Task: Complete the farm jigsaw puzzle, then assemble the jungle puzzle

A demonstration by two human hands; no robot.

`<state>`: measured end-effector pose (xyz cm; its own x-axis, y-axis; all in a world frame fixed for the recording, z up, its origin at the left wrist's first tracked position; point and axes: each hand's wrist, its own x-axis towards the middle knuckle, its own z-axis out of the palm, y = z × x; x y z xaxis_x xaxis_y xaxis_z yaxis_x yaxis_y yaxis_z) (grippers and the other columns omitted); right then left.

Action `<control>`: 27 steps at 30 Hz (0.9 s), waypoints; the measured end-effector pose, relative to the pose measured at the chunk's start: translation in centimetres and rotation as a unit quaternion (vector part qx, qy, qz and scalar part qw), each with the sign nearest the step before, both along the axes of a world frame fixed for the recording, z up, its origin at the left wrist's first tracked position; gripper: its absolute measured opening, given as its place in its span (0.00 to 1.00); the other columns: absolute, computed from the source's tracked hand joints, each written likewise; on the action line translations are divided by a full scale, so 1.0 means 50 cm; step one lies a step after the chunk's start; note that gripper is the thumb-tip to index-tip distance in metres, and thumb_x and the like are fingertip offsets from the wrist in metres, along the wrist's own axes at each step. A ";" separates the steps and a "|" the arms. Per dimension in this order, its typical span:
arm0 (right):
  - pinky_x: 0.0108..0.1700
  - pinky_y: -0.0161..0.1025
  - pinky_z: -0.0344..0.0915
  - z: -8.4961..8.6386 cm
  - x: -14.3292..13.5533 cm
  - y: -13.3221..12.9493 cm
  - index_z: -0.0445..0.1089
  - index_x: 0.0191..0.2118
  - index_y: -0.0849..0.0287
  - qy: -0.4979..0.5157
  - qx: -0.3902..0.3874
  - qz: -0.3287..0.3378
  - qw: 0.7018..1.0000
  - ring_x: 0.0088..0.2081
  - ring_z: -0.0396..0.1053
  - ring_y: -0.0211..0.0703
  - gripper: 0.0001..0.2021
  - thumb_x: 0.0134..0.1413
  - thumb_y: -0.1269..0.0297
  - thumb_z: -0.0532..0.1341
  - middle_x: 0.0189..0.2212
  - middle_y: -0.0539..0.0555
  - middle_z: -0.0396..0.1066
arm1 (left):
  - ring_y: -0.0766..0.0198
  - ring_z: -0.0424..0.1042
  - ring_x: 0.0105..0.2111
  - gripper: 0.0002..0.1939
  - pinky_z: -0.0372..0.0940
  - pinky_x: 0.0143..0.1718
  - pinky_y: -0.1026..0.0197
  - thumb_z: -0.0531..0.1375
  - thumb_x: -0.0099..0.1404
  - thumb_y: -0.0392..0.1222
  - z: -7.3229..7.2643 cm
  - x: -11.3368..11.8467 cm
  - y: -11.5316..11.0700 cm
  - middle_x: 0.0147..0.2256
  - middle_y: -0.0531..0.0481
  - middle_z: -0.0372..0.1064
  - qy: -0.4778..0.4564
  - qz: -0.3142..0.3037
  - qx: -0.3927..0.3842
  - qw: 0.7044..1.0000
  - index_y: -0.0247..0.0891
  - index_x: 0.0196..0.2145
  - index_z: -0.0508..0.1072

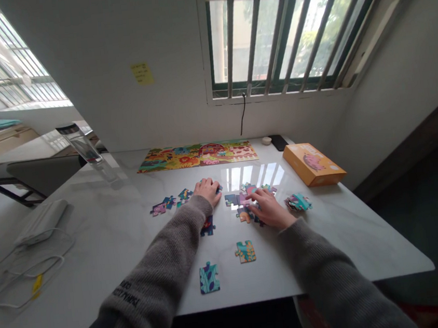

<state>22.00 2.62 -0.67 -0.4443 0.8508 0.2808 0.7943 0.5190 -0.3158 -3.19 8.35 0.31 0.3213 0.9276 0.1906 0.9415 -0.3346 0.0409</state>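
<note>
My left hand (208, 190) lies over puzzle pieces near the table's middle, fingers spread; a dark piece (207, 226) shows below its wrist. To its left are a pink piece (158, 209) and several blue ones. My right hand (266, 207) rests with spread fingers on a cluster of pieces, its fingertips touching a purple piece (243, 199). An orange-toned piece (243, 214) lies just below. Closer to the table's front edge are a teal piece with orange leaves (246, 252) and a teal piece with purple leaves (209, 278).
A picture strip (198, 155) lies along the wall. An orange box (313, 164) and a stack of pieces (298, 202) are at the right. A glass bottle (83, 145) stands back left; a white device (45, 222) with cables lies left.
</note>
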 end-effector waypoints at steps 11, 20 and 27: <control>0.51 0.49 0.61 0.023 0.000 -0.029 0.70 0.44 0.56 -0.029 -0.078 0.049 0.995 0.47 0.63 0.52 0.15 0.52 0.59 0.70 0.46 0.57 0.67 | 0.49 0.64 0.51 0.13 0.58 0.49 0.49 0.57 0.68 0.43 -0.002 0.009 -0.093 0.50 0.44 0.70 -0.030 -0.137 -0.016 0.990 0.41 0.48 0.74; 0.49 0.45 0.63 0.035 0.023 -0.016 0.71 0.43 0.56 0.081 -0.088 0.116 0.986 0.44 0.68 0.48 0.07 0.59 0.69 0.60 0.41 0.56 0.70 | 0.50 0.64 0.53 0.16 0.57 0.50 0.49 0.57 0.68 0.41 -0.011 -0.001 -0.102 0.53 0.45 0.70 -0.036 -0.155 -0.039 0.987 0.41 0.52 0.72; 0.47 0.46 0.66 0.012 0.064 -0.010 0.73 0.46 0.58 0.099 -0.028 0.035 0.994 0.43 0.67 0.49 0.10 0.62 0.67 0.57 0.39 0.58 0.69 | 0.50 0.64 0.54 0.17 0.58 0.50 0.49 0.56 0.68 0.42 -0.013 -0.004 -0.104 0.54 0.44 0.70 -0.032 -0.157 -0.043 0.986 0.40 0.53 0.71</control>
